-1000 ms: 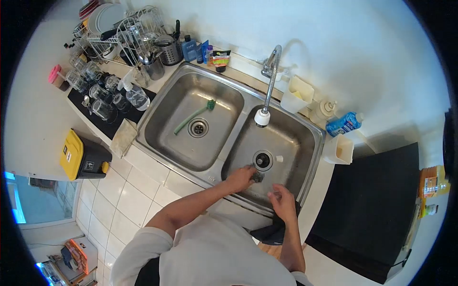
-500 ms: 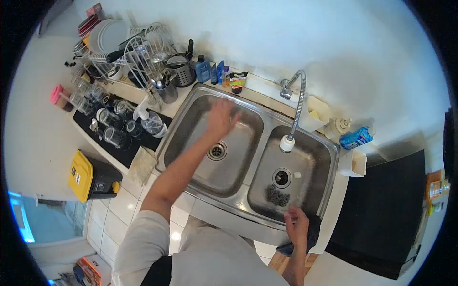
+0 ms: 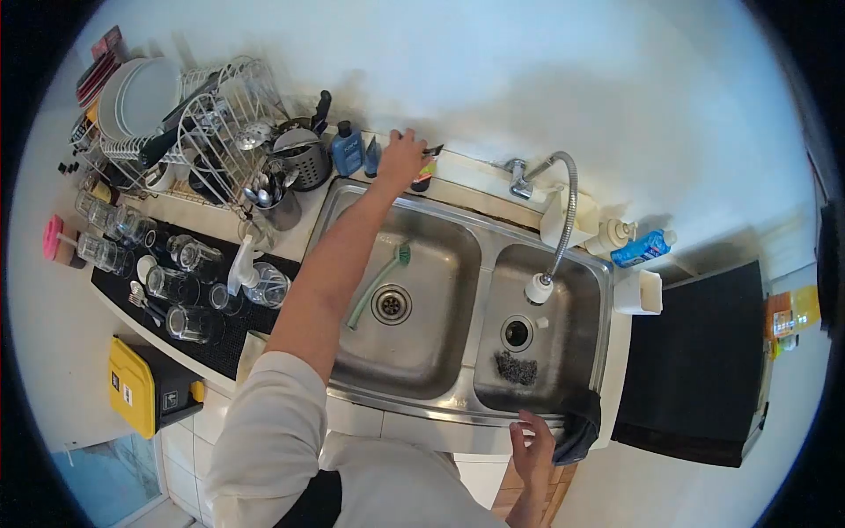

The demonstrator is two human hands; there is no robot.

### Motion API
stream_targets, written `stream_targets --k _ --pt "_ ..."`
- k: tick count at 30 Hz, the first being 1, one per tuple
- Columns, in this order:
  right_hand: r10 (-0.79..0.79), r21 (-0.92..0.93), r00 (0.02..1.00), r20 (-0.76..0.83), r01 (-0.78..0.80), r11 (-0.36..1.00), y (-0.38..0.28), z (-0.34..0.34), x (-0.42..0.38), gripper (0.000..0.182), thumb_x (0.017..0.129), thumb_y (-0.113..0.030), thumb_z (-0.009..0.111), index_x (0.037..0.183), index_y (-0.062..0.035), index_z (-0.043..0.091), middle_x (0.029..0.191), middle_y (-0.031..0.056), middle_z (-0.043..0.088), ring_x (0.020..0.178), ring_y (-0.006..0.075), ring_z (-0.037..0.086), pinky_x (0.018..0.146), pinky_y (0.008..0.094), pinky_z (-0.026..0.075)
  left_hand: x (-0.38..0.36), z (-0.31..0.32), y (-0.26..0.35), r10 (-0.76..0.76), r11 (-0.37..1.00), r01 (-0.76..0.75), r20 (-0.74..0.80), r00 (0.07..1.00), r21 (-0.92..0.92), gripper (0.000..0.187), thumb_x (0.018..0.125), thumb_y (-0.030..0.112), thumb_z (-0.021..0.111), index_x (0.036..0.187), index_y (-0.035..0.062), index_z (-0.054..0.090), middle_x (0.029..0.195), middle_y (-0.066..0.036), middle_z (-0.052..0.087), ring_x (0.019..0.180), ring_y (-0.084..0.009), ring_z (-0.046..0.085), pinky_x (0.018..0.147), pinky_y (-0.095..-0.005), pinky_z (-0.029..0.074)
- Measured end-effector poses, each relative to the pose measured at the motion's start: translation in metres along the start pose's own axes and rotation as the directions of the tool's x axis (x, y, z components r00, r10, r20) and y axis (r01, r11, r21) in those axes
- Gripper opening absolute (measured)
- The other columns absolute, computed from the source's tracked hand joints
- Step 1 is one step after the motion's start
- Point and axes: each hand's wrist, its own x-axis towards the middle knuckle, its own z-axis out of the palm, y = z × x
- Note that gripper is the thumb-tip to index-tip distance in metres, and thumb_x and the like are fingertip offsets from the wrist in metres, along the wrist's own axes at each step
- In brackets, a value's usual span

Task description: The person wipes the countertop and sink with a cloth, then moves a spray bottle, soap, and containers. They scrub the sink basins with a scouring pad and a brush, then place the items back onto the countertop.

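Note:
My left hand (image 3: 404, 160) is at the ledge behind the left basin, fingers bent down over the small tubes and bottles. What lies under those fingers is hidden. Right beside it are a dark blue tube (image 3: 372, 157) and a tube with a bright label (image 3: 424, 178), partly covered. A green-handled brush (image 3: 371, 293) lies in the left basin (image 3: 440, 326), close to its drain. Near the sink's front edge, my right hand (image 3: 532, 447) holds nothing, its fingers loosely bent and apart. A dark cloth (image 3: 578, 429) hangs over the edge beside it.
The hose tap (image 3: 570, 211) hangs over the right basin, where a dark scouring pad (image 3: 515, 368) lies. A dish rack (image 3: 211, 132), a blue bottle (image 3: 347, 150), glasses (image 3: 194, 324) and a spray bottle (image 3: 264, 283) stand left. White holders (image 3: 638, 293) flank the right side.
My left hand has moved from above the left basin up to the ledge. The green brush now shows in that basin. My right hand stays near the front edge. The view has shifted.

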Motion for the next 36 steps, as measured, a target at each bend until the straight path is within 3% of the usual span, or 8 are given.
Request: stream_targets --k 6,19,20,22,28,29,33,36 --pt "-0.132 -0.056 0.99 0.049 0.135 0.989 -0.034 0.0 0.032 0.025 0.088 -0.011 0.071 0.109 0.0005 0.066 0.099 0.0183 0.067 0.09 0.0262 0.069 0.072 0.0345 0.058 0.006 0.007 -0.001 0.128 0.978 -0.163 0.239 0.963 0.131 0.029 0.079 0.028 0.074 0.099 0.0071 0.071 0.105 -0.013 0.062 0.112 -0.0363 0.054 0.086 -0.0443 0.056" --pt "-0.684 0.024 0.723 0.092 0.686 0.728 -0.195 0.117 0.23 0.028 0.092 -0.021 0.066 0.111 -0.0015 0.063 0.102 0.0149 0.066 0.087 0.0263 0.065 0.076 0.0336 0.053 -0.236 -0.077 0.085 0.06 0.977 -0.06 -0.007 0.998 -0.204 0.028 0.085 0.019 0.06 0.107 0.0029 0.066 0.111 -0.017 0.064 0.113 -0.037 0.056 0.095 -0.0455 0.049" --pt "-0.731 -0.043 0.675 0.1 0.737 0.675 -0.2 0.15 0.263 0.035 0.093 -0.025 0.066 0.118 -0.0023 0.062 0.109 0.0145 0.065 0.094 0.0251 0.066 0.08 0.0318 0.052 -0.254 -0.104 0.096 -0.028 0.951 0.115 0.288 0.957 -0.289 0.028 0.086 0.018 0.058 0.108 0.0028 0.066 0.118 -0.017 0.063 0.116 -0.038 0.055 0.097 -0.0452 0.05" --pt "-0.785 -0.146 0.619 0.012 0.778 0.611 -0.222 0.217 0.305 0.051 0.091 -0.032 0.068 0.13 -0.0032 0.053 0.125 0.0181 0.059 0.112 0.0326 0.06 0.092 0.0382 0.049 -0.302 -0.104 0.107 -0.12 0.924 0.228 0.333 0.935 -0.308 0.023 0.087 0.018 0.058 0.102 0.0032 0.065 0.111 -0.015 0.062 0.119 -0.0355 0.051 0.093 -0.0428 0.052" --pt "-0.696 -0.5 0.69 -0.2 0.539 0.678 -0.256 0.407 0.458 0.106 0.069 -0.085 0.06 0.139 -0.0063 0.047 0.134 0.0234 0.051 0.119 0.0497 0.052 0.095 0.0609 0.045 -0.367 -0.11 0.12 -0.215 0.914 0.217 0.045 0.976 -0.344 0.021 0.085 0.023 0.062 0.09 0.0024 0.064 0.105 -0.012 0.058 0.115 -0.0347 0.048 0.089 -0.0422 0.053" --pt "-0.567 -0.451 0.824 0.01 0.51 0.733 -0.271 0.408 0.471 0.113 0.062 -0.092 0.056 0.136 -0.0063 0.048 0.126 0.0245 0.055 0.112 0.0491 0.057 0.087 0.0607 0.049 -0.369 -0.119 0.123 -0.248 0.91 0.234 0.002 0.969 -0.342 0.021 0.085 0.023 0.062 0.088 0.0021 0.064 0.102 -0.012 0.058 0.114 -0.0354 0.048 0.088 -0.0423 0.053" --pt "-0.535 -0.412 0.819 -0.21 0.422 0.808 -0.27 0.477 0.541 0.113 0.055 -0.097 0.054 0.124 -0.0081 0.056 0.128 0.0355 0.048 0.116 0.0549 0.051 0.089 0.0651 0.045 -0.373 -0.142 0.124 -0.251 0.957 0.221 -0.154 0.956 -0.189 0.022 0.082 0.024 0.064 0.082 0.0021 0.065 0.091 -0.014 0.059 0.107 -0.037 0.052 0.077 -0.0417 0.055" --pt "-0.369 -0.455 0.861 -0.349 0.188 0.87 -0.294 0.479 0.525 0.101 0.065 -0.084 0.065 0.126 -0.0038 0.058 0.126 0.0254 0.057 0.113 0.0446 0.057 0.094 0.0569 0.046 -0.373 -0.137 0.12 -0.203 0.979 0.191 -0.25 0.947 -0.072 0.023 0.076 0.026 0.065 0.075 0.0038 0.065 0.082 -0.015 0.059 0.1 -0.0367 0.055 0.067 -0.0395 0.057"
